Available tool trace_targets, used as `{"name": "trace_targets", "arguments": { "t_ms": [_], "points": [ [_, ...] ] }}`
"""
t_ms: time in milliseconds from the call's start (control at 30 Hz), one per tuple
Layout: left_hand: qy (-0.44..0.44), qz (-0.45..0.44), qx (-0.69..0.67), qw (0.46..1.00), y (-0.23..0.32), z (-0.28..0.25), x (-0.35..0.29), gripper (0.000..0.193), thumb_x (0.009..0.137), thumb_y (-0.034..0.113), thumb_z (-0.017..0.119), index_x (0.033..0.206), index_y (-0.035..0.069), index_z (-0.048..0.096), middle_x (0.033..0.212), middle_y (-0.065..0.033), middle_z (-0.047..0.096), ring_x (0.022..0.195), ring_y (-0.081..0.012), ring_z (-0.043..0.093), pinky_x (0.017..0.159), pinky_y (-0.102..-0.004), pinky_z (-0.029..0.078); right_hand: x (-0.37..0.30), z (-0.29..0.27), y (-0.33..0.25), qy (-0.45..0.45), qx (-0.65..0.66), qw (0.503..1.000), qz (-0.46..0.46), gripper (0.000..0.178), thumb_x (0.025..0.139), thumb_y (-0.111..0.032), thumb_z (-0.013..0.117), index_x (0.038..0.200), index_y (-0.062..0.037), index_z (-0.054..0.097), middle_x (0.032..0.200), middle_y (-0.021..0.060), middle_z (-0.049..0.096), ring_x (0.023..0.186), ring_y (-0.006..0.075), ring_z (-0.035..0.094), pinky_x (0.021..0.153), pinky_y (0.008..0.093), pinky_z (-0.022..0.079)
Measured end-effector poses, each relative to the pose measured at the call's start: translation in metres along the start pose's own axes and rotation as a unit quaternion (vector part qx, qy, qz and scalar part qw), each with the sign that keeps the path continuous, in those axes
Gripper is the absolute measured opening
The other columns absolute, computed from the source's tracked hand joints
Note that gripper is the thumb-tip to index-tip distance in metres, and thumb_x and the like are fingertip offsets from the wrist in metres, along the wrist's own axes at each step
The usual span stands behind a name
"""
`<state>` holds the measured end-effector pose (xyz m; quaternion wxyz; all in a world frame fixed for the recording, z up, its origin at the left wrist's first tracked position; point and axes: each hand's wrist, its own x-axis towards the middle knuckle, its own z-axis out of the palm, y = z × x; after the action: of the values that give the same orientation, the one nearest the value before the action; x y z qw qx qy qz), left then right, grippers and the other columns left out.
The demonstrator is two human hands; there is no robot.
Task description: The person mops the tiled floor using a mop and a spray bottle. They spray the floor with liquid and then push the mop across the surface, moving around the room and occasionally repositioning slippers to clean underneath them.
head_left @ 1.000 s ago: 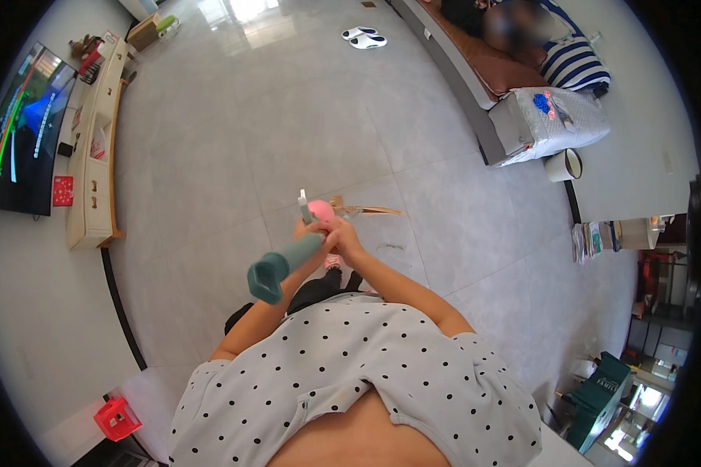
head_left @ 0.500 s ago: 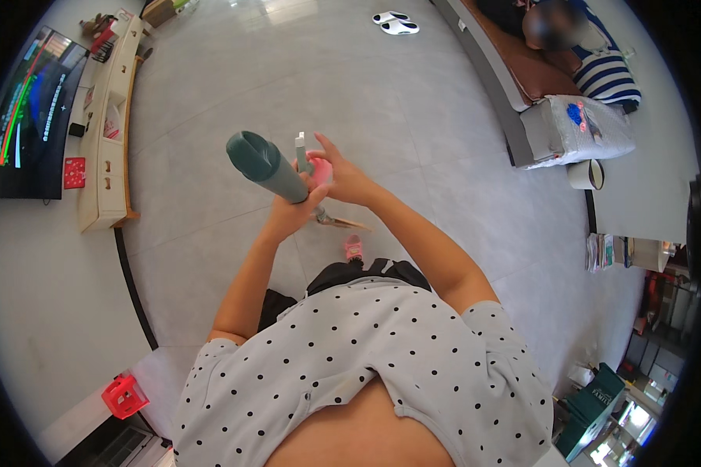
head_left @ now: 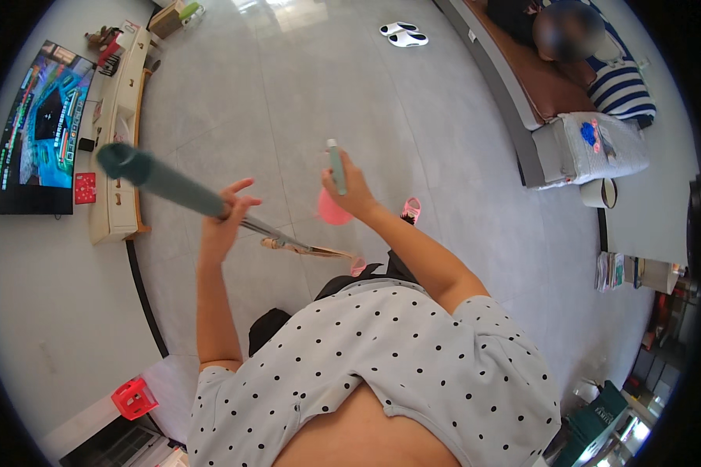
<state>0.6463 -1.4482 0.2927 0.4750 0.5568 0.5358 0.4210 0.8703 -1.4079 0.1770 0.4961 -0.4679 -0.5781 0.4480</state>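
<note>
Left hand (head_left: 224, 223) and right hand (head_left: 356, 191) have separated, independently gripping long green-sleeved metallic pole (head_left: 175, 187) and slim pale-green stick (head_left: 337, 168) respectively.

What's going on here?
Someone in a dotted shirt has both hands busy. The left hand holds a pole by its green grip; the pole slants down toward the floor near the pink sandals. The right hand, apart from it, holds what looks like a spray bottle, green on top and pink below. A second person is on the sofa, and the TV is on.
</note>
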Motion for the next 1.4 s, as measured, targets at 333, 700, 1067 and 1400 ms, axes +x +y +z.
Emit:
{"name": "trace_targets", "arguments": {
  "t_ms": [333,700,1067,1400],
  "points": [
    [0.314,-0.07,0.048,0.946,0.019,-0.001,0.086,0.017,0.084,0.02,0.054,0.075,0.008,0.047,0.097,-0.0101,0.057,0.077,-0.0146,0.057,0.074,-0.0274,0.043,0.107,-0.225,0.017,-0.009,-0.057,0.998,0.008,0.04,0.07,-0.008,0.05,0.109,-0.0003,0.042,0.087,0.0149,0.053,0.073,0.0248,0.055,0.068,0.0345,0.044],
    [0.441,0.013,-0.115,0.89,-0.006,0.025,0.247,0.013,0.083,0.02,0.056,0.076,0.009,0.052,0.083,-0.0048,0.057,0.075,-0.0134,0.055,0.077,-0.029,0.045,0.274,-0.326,0.077,0.02,-0.122,0.992,0.027,0.037,0.074,-0.007,0.049,0.11,-0.0001,0.043,0.089,0.014,0.055,0.073,0.0192,0.056,0.066,0.0299,0.044],
    [0.472,-0.003,-0.113,0.874,-0.037,-0.001,0.509,0.015,0.082,0.015,0.057,0.072,0.008,0.049,0.069,-0.003,0.054,0.066,-0.0106,0.05,0.066,-0.0245,0.041,0.469,-0.378,0.11,0.157,-0.149,0.973,0.083,0.037,0.079,-0.012,0.054,0.113,-0.0043,0.042,0.072,0.0051,0.057,0.062,0.0097,0.052,0.061,0.0238,0.043],
    [0.463,-0.016,-0.109,0.88,-0.028,-0.027,0.765,0.016,0.081,0.011,0.057,0.069,0.008,0.048,0.07,-0.0027,0.052,0.064,-0.0096,0.049,0.069,-0.0248,0.043,0.671,-0.394,0.091,0.143,0.034,0.961,0.235,0.034,0.081,-0.014,0.055,0.109,-0.0016,0.042,0.063,0.0032,0.053,0.061,0.0111,0.054,0.058,0.0249,0.043]
  ]
}}
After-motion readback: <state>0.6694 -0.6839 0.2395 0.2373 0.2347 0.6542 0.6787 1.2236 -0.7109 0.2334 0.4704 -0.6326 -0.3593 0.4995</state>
